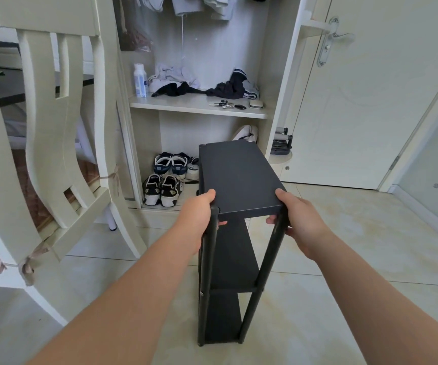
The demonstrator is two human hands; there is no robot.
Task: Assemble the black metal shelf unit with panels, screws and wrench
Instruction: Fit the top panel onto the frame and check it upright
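The black metal shelf unit (pixel 239 177) stands upright on the tiled floor in the middle of the view, with three panels between round black posts. My left hand (pixel 199 209) grips the near left corner of the top panel, thumb on top and fingers curled underneath beside the left post (pixel 208 272). At the near right corner my right hand (pixel 295 214) holds the panel the same way, next to the right post (pixel 266 272). No screws or wrench are in view.
A cream chair (pixel 62 143) stands close on the left. Behind the unit is an open wardrobe (pixel 199 106) with clothes, keys, a white bottle (pixel 140 80) and several shoes (pixel 165 180). A cream door (pixel 357 101) is at the right. Pale floor tiles (pixel 357 259) lie to the right.
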